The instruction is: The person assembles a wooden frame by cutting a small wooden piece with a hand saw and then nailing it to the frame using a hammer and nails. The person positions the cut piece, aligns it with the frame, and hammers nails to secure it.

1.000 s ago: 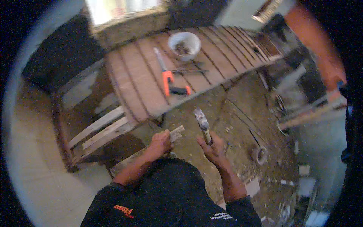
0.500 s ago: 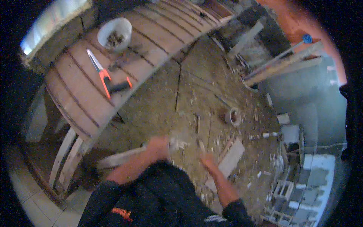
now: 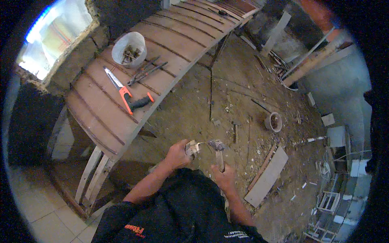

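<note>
My left hand (image 3: 177, 154) is closed round a pale piece of wood (image 3: 193, 148) with a rough, splintered end. My forearm and hand hide most of its length. In my right hand (image 3: 224, 177) is the wooden handle of a hammer (image 3: 219, 157), held upright. The hammer's grey head (image 3: 216, 144) is level with the wood's end and a short way right of it. A thin bent strip shows between the two; what it belongs to, I cannot tell.
On the ribbed brown table (image 3: 103, 117) at left lie an orange-and-black handsaw (image 3: 129, 101), long-handled pincers (image 3: 148, 72) and a white bucket (image 3: 129, 50) of scraps. A second hammer (image 3: 236, 133), a small bucket (image 3: 273, 122) and a board (image 3: 267, 176) rest on the littered floor.
My view has shifted, so the table and floor things sit further right and lower. The hammer has risen beside the wood's end, and the wood's long shaft no longer shows clearly at left.
</note>
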The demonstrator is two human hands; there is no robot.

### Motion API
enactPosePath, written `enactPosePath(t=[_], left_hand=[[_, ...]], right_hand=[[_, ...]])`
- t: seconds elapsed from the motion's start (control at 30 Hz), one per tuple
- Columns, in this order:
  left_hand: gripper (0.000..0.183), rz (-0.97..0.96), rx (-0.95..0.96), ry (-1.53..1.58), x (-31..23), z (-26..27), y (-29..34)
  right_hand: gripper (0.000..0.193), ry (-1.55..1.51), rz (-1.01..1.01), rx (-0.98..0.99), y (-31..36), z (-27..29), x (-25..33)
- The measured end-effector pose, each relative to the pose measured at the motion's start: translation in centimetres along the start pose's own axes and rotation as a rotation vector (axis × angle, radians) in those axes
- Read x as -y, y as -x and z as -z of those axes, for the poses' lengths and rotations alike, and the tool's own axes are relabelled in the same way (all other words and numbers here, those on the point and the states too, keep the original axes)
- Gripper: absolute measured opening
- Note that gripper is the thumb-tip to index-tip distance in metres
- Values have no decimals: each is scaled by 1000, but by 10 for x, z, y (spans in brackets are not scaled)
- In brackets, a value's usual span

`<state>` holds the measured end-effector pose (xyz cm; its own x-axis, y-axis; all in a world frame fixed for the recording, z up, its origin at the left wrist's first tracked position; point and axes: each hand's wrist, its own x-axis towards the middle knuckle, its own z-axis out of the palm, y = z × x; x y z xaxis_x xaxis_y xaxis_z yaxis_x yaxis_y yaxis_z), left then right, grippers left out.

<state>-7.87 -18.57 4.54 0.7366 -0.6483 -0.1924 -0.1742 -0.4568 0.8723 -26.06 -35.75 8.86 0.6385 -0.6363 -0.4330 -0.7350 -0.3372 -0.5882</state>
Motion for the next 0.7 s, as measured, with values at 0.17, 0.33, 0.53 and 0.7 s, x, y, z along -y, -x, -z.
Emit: enactPosePath(t=[0.17,0.33,0.53,0.7], left_hand=[[47,231,373,400,8,56,-27],[40,265,423,925,-10,103,-14],[39,231,303,698,-28,116,-8],[37,288,120,95,-30,116,1]], right_hand=[[31,-332,199,-19,26,31,95],[34,-478,391,8,28,49,111],[35,70,855,68,-3,34,79],[36,360,624,-113,-65,-13,52]])
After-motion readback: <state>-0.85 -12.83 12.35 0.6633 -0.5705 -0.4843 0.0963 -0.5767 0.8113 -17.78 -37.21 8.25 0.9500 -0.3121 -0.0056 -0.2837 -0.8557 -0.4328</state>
